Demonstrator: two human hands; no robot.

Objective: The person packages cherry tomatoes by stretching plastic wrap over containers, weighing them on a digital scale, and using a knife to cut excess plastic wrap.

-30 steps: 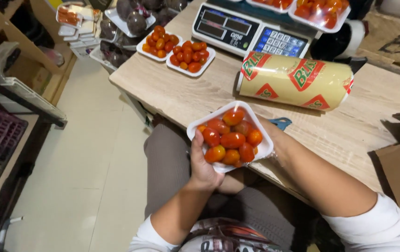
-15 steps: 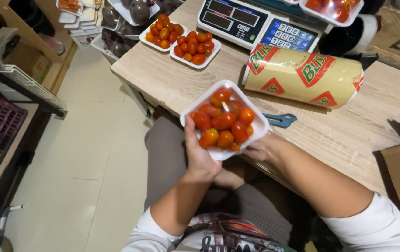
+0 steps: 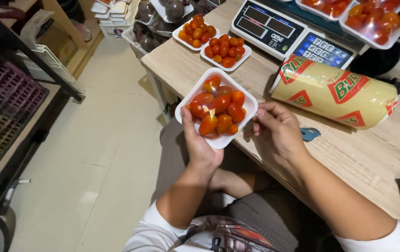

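A white foam tray [image 3: 189, 98] heaped with several red and orange cherry tomatoes [image 3: 219, 108] hangs over the near edge of a wooden table [image 3: 372, 154]. My left hand [image 3: 200, 142] grips the tray from below at its near left corner. My right hand [image 3: 277, 130] pinches the tray's right edge with fingertips, where thin clear film seems stretched. A big yellow roll of cling film [image 3: 335, 91] lies on the table just right of the tray.
Two more filled tomato trays [image 3: 211, 42] sit at the table's far left. A digital scale [image 3: 286, 35] stands behind the roll, with further tomato trays [image 3: 372, 21] beyond. Dark crates [image 3: 4, 107] and a white basket [image 3: 53, 65] line the left; tiled floor lies between.
Both hands have lifted the tray up and away from my lap toward the table, turning it. My right hand has shifted from under the tray to its right edge.
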